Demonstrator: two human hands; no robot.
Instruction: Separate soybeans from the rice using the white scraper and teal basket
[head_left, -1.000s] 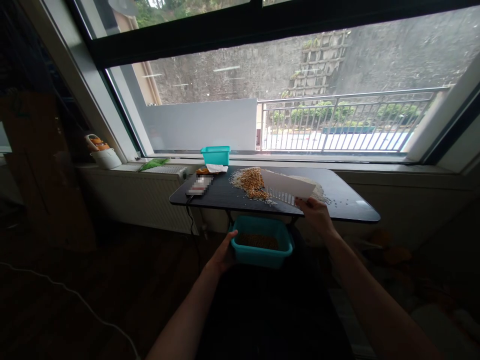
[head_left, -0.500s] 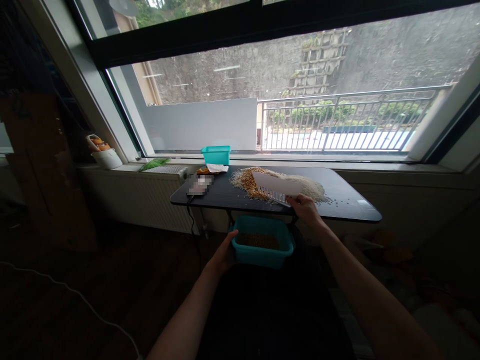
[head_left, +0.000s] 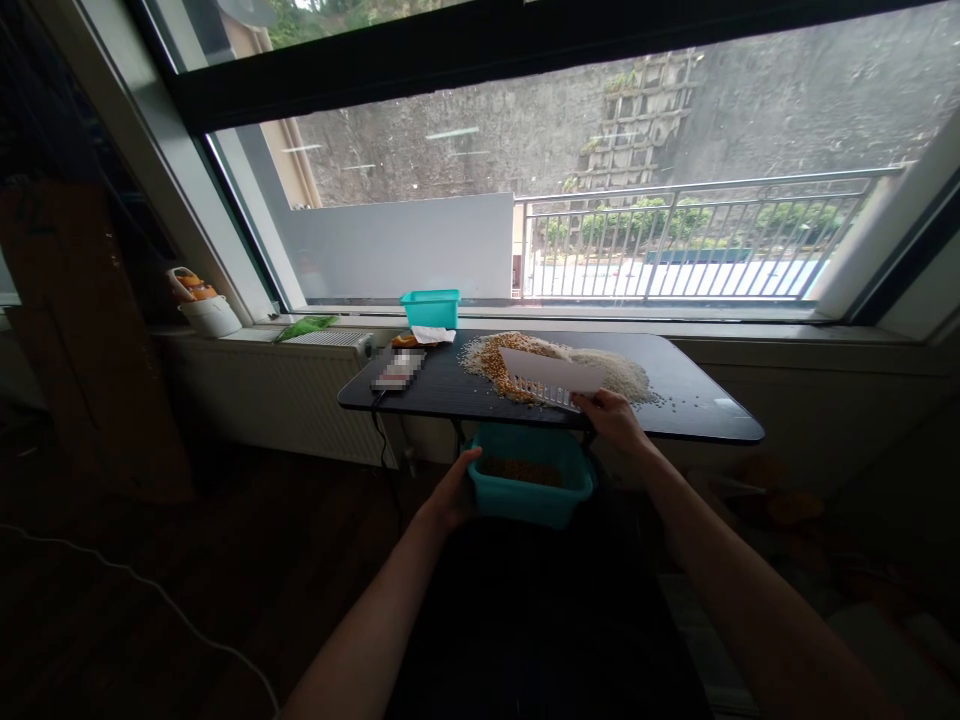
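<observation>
My right hand (head_left: pixel 611 415) is closed on the near end of a pale, flat slotted scoop (head_left: pixel 551 370). The scoop hangs tilted over a spread of yellow, corn-like kernels (head_left: pixel 495 368) and whitish grains (head_left: pixel 624 373) on the dark tabletop (head_left: pixel 690 400). Lower down, my left hand (head_left: pixel 456 490) grips the left side of a turquoise plastic bin (head_left: pixel 529 502), with the thumb at its rim. The bin sits at my lap, just below the table's front edge, and brownish grain covers its bottom. My left fingers are mostly hidden behind its wall.
A second turquoise bin (head_left: pixel 431 310) stands at the table's back by the window, behind a white paper (head_left: pixel 433 336). At the left end lies a blurred-out device (head_left: pixel 399 370) with a cable hanging down. A radiator (head_left: pixel 300 395) is left of the table.
The bin in my left hand has shifted slightly up and to the right, closer to the table edge. My right hand and the scoop have barely moved.
</observation>
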